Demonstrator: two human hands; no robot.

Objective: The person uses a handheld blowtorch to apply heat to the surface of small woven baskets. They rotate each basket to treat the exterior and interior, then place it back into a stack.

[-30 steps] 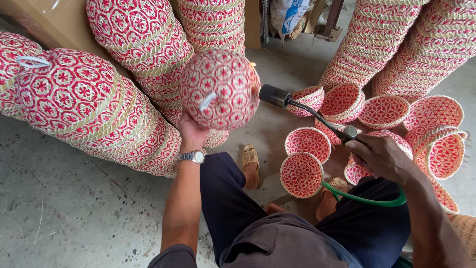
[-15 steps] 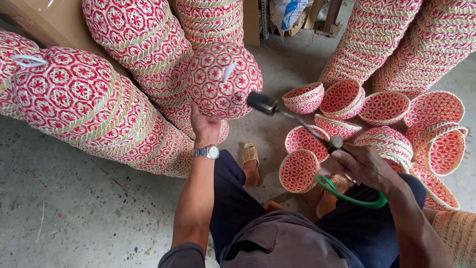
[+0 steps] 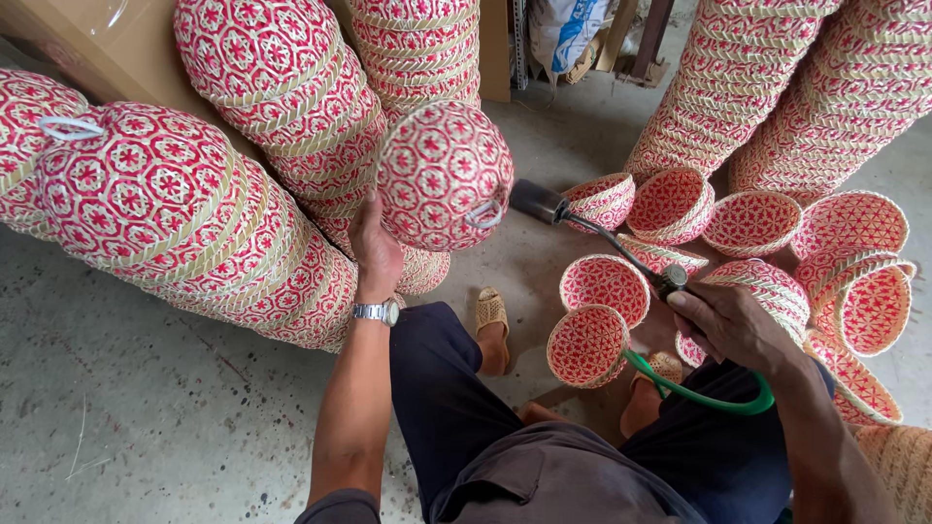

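Woven basket in left hand, torch in right hand

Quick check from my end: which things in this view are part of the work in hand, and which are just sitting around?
In hand:
- left hand holding up a red woven basket
- right hand gripping a torch fed by a green hose, nozzle toward that basket

Lying about:
- stacked baskets leaning at left and behind
- loose open baskets on the floor
- cardboard box

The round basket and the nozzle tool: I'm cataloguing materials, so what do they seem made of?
Round basket, held up by the left hand: apparently woven plant strips, red and pale, matte; hexagon weave shows. Nozzle tool in the right hand: probably dark metal, with a glossy green hose, likely rubber or plastic.
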